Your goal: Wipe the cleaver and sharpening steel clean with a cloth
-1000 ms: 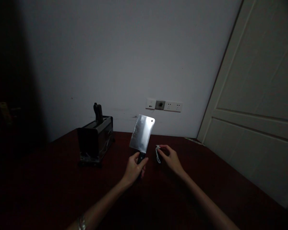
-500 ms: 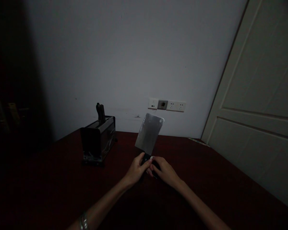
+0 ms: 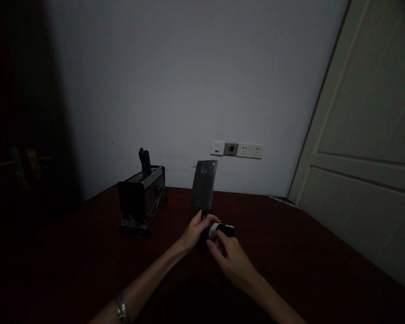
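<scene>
Two bare hands at work over a dark red counter (image 3: 276, 234), seen from the wearer's head. The left hand (image 3: 195, 230) is closed around the black handle of a cleaver (image 3: 204, 184), its thumb lying along the handle; the blade stands nearly upright above the fist, broad side toward the viewer, with a small hole near its upper right corner. The right hand (image 3: 233, 257), just beside it, is mostly closed, its bent fingertips gripping a black and white cloth (image 3: 227, 230) close against the cleaver's handle; whether cloth and handle touch is too dark to tell. A silvery bracelet (image 3: 122, 308) circles the left wrist. To the left, well apart from the hands, a box-shaped holder (image 3: 143, 198) rests on the counter, with black handles (image 3: 145, 162) rising from its top. Behind, the pale wall (image 3: 175, 81) carries a row of sockets (image 3: 250, 150) to the right of the blade's top. A panelled door (image 3: 367, 135) slants along the right side.
</scene>
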A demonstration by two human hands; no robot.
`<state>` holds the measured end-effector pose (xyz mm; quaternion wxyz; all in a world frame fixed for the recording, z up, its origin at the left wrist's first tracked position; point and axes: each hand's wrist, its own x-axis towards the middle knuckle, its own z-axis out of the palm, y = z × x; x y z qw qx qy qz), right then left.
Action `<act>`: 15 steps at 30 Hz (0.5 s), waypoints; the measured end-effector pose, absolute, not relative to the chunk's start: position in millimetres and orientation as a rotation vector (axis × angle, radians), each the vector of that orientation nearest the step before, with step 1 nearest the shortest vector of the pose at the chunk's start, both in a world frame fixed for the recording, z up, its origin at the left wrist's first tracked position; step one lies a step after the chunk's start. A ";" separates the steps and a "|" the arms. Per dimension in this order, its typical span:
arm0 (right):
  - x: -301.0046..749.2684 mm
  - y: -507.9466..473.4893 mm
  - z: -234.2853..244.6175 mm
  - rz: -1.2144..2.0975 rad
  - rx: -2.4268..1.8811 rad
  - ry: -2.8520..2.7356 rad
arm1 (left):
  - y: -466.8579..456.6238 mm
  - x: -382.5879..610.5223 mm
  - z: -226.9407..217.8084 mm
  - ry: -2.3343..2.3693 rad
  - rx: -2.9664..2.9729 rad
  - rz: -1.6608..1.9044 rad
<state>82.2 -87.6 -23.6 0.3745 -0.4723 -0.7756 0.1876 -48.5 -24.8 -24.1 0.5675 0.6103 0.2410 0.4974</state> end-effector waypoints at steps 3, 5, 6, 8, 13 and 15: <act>69.8 -85.3 -21.4 0.501 -1.265 -1.970 | -22.5 -45.8 -24.0 0.573 1.419 1.183; 63.7 -82.3 -21.8 0.527 -1.265 -1.948 | -22.5 -44.5 -22.8 0.577 1.408 1.200; 61.4 -81.0 -21.9 0.540 -1.266 -1.932 | -22.6 -44.1 -22.0 0.578 1.395 1.205; 58.1 -79.3 -21.0 0.556 -1.283 -1.901 | -22.2 -44.0 -20.5 0.572 1.368 1.201; 58.5 -78.3 -11.5 0.580 -1.288 -1.847 | -15.3 -52.8 -16.6 0.583 1.315 1.071; 61.3 -77.5 -7.7 0.586 -1.295 -1.825 | -12.6 -62.5 -11.9 0.662 1.386 0.909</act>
